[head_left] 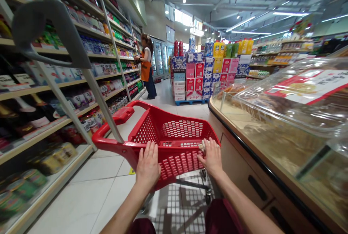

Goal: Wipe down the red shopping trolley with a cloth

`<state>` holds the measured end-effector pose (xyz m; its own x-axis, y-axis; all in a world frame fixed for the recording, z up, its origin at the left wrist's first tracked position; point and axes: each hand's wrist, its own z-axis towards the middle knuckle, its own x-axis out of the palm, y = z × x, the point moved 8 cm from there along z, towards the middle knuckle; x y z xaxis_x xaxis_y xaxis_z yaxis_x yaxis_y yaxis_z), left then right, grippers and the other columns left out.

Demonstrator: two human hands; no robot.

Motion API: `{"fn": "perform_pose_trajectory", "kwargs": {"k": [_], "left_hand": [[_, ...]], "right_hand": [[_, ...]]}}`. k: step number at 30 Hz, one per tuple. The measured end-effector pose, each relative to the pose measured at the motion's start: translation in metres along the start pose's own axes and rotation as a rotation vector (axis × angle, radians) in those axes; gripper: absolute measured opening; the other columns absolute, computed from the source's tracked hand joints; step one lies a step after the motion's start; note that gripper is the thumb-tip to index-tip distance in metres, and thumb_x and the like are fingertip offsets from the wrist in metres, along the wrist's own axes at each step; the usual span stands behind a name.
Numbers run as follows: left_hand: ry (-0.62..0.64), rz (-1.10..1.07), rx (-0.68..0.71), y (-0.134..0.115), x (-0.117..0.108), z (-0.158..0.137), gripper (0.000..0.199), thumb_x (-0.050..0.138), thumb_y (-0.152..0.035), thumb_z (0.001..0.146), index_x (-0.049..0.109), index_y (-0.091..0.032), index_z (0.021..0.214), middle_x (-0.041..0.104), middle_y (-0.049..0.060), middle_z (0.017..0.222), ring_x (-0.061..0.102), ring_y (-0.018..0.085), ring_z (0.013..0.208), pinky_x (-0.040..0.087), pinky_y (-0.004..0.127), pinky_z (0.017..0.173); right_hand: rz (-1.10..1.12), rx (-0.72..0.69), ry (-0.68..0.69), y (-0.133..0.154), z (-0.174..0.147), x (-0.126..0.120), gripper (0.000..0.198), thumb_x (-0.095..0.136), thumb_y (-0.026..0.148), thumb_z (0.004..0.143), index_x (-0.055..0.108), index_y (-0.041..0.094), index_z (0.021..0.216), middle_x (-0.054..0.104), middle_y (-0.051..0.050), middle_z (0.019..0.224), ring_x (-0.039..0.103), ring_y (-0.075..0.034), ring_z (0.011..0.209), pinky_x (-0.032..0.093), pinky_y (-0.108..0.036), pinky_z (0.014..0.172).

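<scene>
A red plastic shopping cart (179, 165) stands sideways in front of me, its perforated basket showing only bare red plastic where I can see inside. My left hand (148, 165) lies on the near side of the basket, with fingers stretched out flat over the top rim. Near the basket's right corner, my right hand (212, 158) presses a crumpled whitish cloth (202, 147) against the rim. Most of that cloth is hidden under its curled fingers. A grey metal post (100, 103) with a dark grey plastic piece rises at the cart's handle end.
Drink shelves (89, 56) line the left side. Against the cart's right end stands a display counter (244, 168) with clear plastic food packs (293, 92). Ahead, a person in an orange apron (146, 69) faces the shelves, beside stacked drink cartons (195, 76) on a blue pallet.
</scene>
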<state>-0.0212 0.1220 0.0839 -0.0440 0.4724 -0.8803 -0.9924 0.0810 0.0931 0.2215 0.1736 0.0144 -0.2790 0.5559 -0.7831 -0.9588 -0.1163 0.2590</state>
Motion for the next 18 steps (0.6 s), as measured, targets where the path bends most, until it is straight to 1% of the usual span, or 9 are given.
{"fn": "perform_pose_trajectory", "kwargs": {"k": [4, 6, 8, 10, 13, 14, 15, 16, 18], "left_hand": [[-0.009, 0.005, 0.022, 0.0, 0.0, 0.002, 0.057, 0.042, -0.017, 0.066, 0.043, -0.005, 0.122, 0.04, 0.013, 0.131, 0.028, 0.025, 0.125, 0.02, 0.043, 0.103], [-0.018, 0.002, 0.026, 0.0, 0.0, 0.002, 0.058, 0.042, -0.017, 0.066, 0.042, -0.005, 0.122, 0.04, 0.014, 0.131, 0.028, 0.025, 0.125, 0.02, 0.043, 0.103], [-0.029, -0.01, 0.028, -0.001, 0.001, 0.002, 0.058, 0.042, -0.017, 0.065, 0.042, -0.004, 0.122, 0.04, 0.014, 0.131, 0.029, 0.025, 0.125, 0.02, 0.043, 0.103], [-0.042, -0.023, 0.025, -0.001, 0.001, 0.002, 0.058, 0.042, -0.017, 0.065, 0.043, -0.005, 0.121, 0.041, 0.014, 0.131, 0.03, 0.026, 0.124, 0.02, 0.043, 0.103], [-0.048, -0.03, 0.008, 0.0, 0.001, 0.001, 0.057, 0.042, -0.018, 0.066, 0.044, -0.004, 0.121, 0.042, 0.015, 0.13, 0.03, 0.026, 0.124, 0.019, 0.043, 0.104], [-0.047, -0.031, 0.004, 0.0, 0.001, 0.0, 0.057, 0.042, -0.018, 0.066, 0.044, -0.004, 0.121, 0.043, 0.015, 0.13, 0.03, 0.026, 0.124, 0.019, 0.043, 0.104], [-0.045, -0.031, 0.006, 0.0, 0.002, 0.0, 0.057, 0.042, -0.018, 0.065, 0.044, -0.004, 0.121, 0.043, 0.015, 0.129, 0.03, 0.026, 0.124, 0.019, 0.043, 0.104], [-0.045, -0.033, 0.011, -0.001, 0.002, -0.001, 0.057, 0.042, -0.018, 0.065, 0.044, -0.004, 0.121, 0.043, 0.014, 0.129, 0.03, 0.026, 0.124, 0.019, 0.043, 0.104], [-0.052, -0.035, 0.021, -0.002, 0.001, -0.002, 0.058, 0.042, -0.018, 0.065, 0.043, -0.003, 0.121, 0.042, 0.014, 0.13, 0.03, 0.026, 0.125, 0.019, 0.043, 0.104]], "right_hand": [[0.089, -0.035, 0.061, -0.003, 0.023, -0.006, 0.034, 0.056, 0.022, 0.068, 0.055, 0.02, 0.102, 0.047, -0.01, 0.116, 0.042, -0.025, 0.106, 0.035, -0.039, 0.087], [0.185, -0.08, 0.096, -0.009, 0.028, -0.009, 0.023, 0.052, 0.019, 0.07, 0.059, 0.021, 0.091, 0.052, -0.007, 0.103, 0.047, -0.021, 0.095, 0.039, -0.033, 0.082], [0.263, -0.087, 0.09, -0.022, 0.026, -0.013, 0.019, 0.048, 0.019, 0.072, 0.06, 0.021, 0.086, 0.054, -0.006, 0.096, 0.048, -0.019, 0.092, 0.04, -0.032, 0.08], [0.336, -0.036, 0.029, -0.04, 0.019, -0.021, 0.02, 0.046, 0.021, 0.072, 0.06, 0.021, 0.086, 0.055, -0.007, 0.097, 0.047, -0.021, 0.094, 0.04, -0.035, 0.083], [0.459, 0.084, -0.093, -0.062, 0.011, -0.042, 0.025, 0.045, 0.024, 0.069, 0.061, 0.02, 0.087, 0.049, -0.007, 0.115, 0.041, -0.024, 0.108, 0.034, -0.04, 0.09], [0.504, 0.101, -0.078, -0.063, 0.012, -0.048, 0.025, 0.044, 0.024, 0.068, 0.062, 0.02, 0.085, 0.046, -0.007, 0.119, 0.04, -0.024, 0.11, 0.035, -0.039, 0.089], [0.555, 0.099, -0.014, -0.06, 0.015, -0.051, 0.025, 0.042, 0.023, 0.068, 0.063, 0.02, 0.082, 0.046, -0.006, 0.121, 0.041, -0.023, 0.109, 0.037, -0.037, 0.086], [0.602, 0.08, 0.096, -0.054, 0.019, -0.051, 0.025, 0.041, 0.021, 0.068, 0.063, 0.02, 0.079, 0.048, -0.005, 0.118, 0.046, -0.021, 0.104, 0.04, -0.033, 0.081], [0.589, 0.032, 0.336, -0.037, 0.028, -0.046, 0.026, 0.038, 0.017, 0.069, 0.062, 0.019, 0.077, 0.058, -0.004, 0.103, 0.054, -0.017, 0.086, 0.042, -0.027, 0.069]]}}
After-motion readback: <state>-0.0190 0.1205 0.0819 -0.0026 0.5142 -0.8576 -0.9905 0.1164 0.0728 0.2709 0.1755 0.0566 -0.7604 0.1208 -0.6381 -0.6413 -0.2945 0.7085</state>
